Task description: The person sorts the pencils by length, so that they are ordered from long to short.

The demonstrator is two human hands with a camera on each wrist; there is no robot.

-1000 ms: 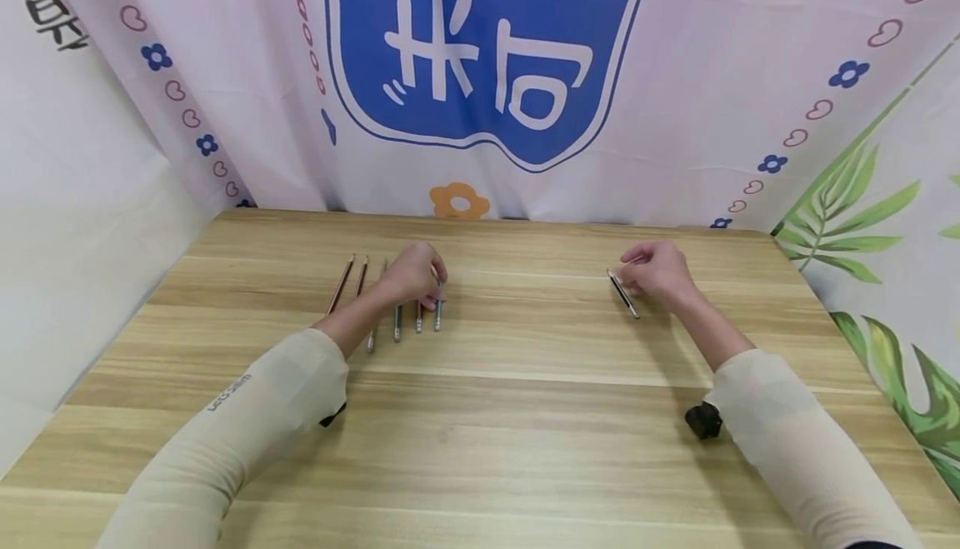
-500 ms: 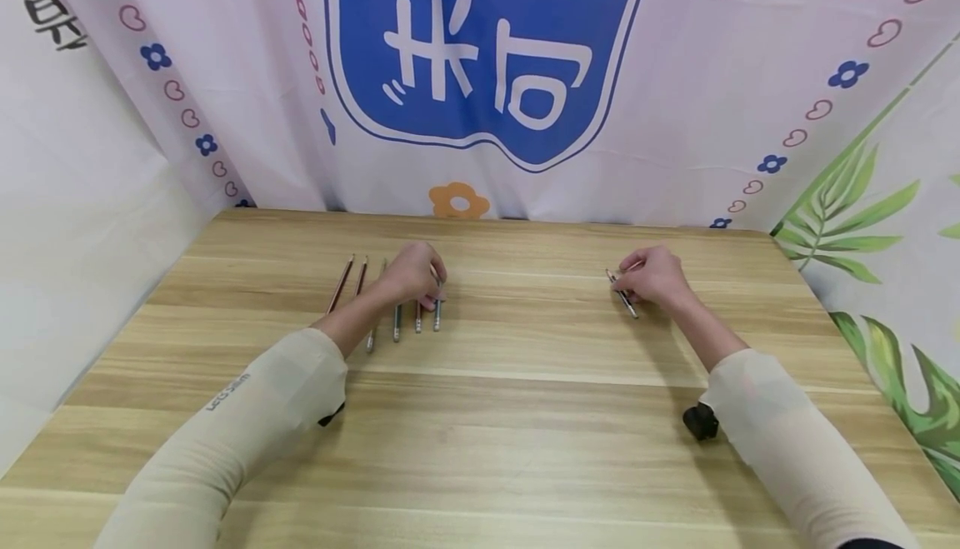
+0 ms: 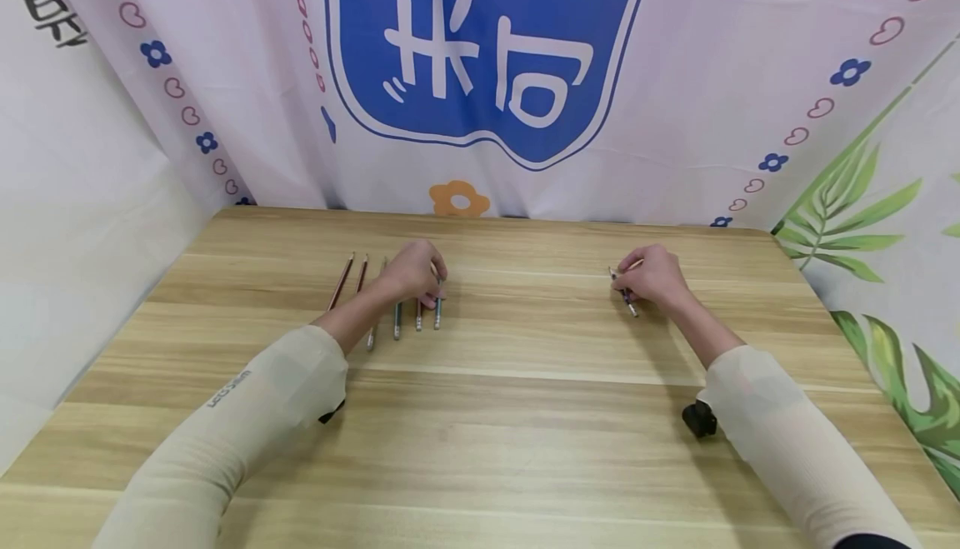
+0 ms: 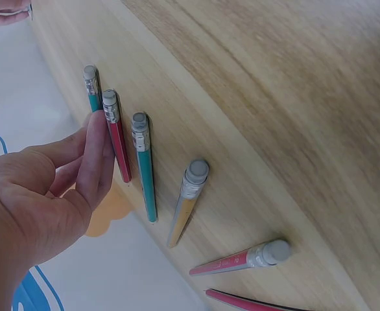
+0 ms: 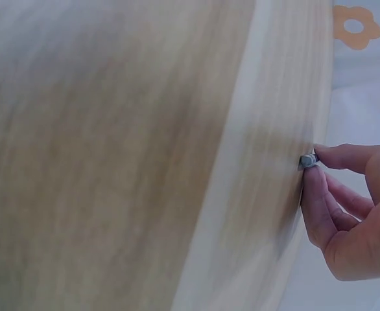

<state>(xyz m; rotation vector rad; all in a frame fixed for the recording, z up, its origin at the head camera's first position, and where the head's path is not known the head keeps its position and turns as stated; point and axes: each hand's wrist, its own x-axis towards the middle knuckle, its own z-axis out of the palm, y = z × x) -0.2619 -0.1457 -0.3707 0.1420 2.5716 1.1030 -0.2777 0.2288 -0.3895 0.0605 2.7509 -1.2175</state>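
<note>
Several pencils lie in a row on the left of the table, eraser ends mostly toward me. My left hand (image 3: pixel 412 270) reaches over them, thumb and fingers pinching the teal pencil (image 3: pixel 438 316) at the row's right end. Beside it in the left wrist view are a red pencil (image 4: pixel 117 139), a second teal one (image 4: pixel 143 168) and a yellow pencil (image 4: pixel 187 201). Farther right on the table, my right hand (image 3: pixel 652 274) pinches a dark pencil (image 3: pixel 628 303) between thumb and fingers. Its eraser end (image 5: pixel 308 160) faces the right wrist camera.
Two more red pencils (image 3: pixel 341 282) lie at the row's left end, partly behind my left forearm. The wooden table (image 3: pixel 517 449) ends at a printed white curtain (image 3: pixel 525 191) at the back.
My right fingers have come in from beside the dark pencil and now pinch it. The pencil looks rolled, with a different side showing. My left hand has stayed in place.
</note>
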